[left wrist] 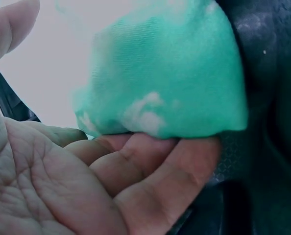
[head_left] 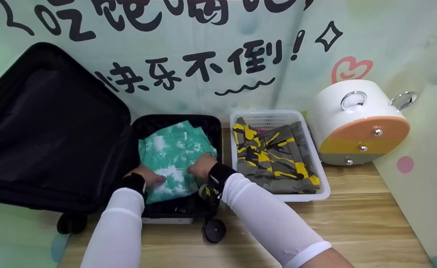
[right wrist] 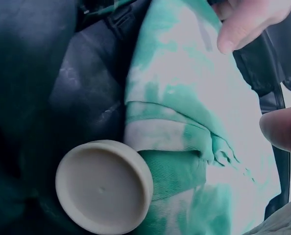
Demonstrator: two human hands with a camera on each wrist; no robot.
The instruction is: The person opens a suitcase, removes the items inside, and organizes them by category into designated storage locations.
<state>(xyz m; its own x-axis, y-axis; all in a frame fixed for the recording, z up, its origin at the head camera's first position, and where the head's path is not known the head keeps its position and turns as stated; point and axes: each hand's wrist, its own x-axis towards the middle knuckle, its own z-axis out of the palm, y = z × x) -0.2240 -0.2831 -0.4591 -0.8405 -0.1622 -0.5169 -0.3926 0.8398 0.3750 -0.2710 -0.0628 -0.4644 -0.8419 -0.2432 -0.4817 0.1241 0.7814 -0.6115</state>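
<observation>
A folded green-and-white tie-dye garment (head_left: 175, 149) lies in the right half of an open black suitcase (head_left: 220, 130). My left hand (head_left: 147, 175) grips its lower left edge; in the left wrist view its fingers (left wrist: 155, 166) sit under the cloth, thumb above. At the right edge, my right hand (head_left: 203, 165) holds the garment with its thumb on the top side, the other fingers mostly hidden. A stitched, folded-over band shows on the garment in the right wrist view, beside a round beige lid-like thing (right wrist: 104, 186).
Right of the suitcase, a white plastic basket (head_left: 324, 188) holds a folded camouflage garment (head_left: 278, 156) in grey, black and yellow. A white cabinet (head_left: 341, 96) with coloured drawers stands beyond it. The suitcase lid (head_left: 54, 130) leans open at left. A printed cloth wall rises behind.
</observation>
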